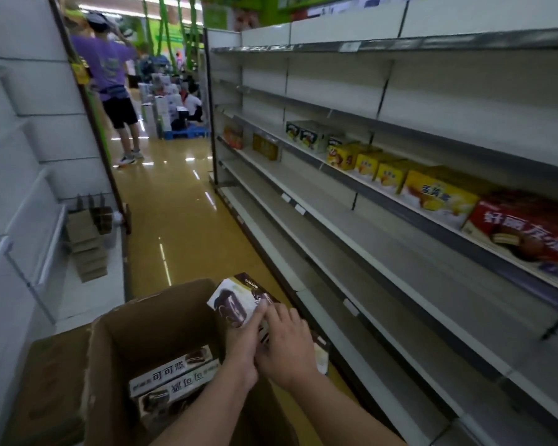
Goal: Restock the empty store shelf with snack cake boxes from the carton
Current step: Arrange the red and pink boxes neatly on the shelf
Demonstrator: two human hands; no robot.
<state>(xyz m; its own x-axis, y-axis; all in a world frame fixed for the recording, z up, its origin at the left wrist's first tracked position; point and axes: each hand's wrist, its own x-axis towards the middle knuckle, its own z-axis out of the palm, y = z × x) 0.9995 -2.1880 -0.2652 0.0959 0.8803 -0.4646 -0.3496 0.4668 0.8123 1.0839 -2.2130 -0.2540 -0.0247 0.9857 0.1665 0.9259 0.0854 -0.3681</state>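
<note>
A brown-and-white snack cake box (231, 302) is lifted over the right rim of the open cardboard carton (149, 320) at the bottom centre. My left hand (244, 342) holds the box from its near left side, with a finger lying along the top face. My right hand (287, 344) grips its near right end and overlaps the left hand. More boxes of the same kind (174, 376) lie inside the carton. To the right, the bare shelf boards (351, 226) run along the aisle.
The shelf above holds yellow boxes (438, 194) and a red box (525, 230). Folded cardboard (87, 252) lies on the low left shelf. A person in a purple shirt (113, 69) stands up the aisle, near stacked goods on a blue pallet (187, 133).
</note>
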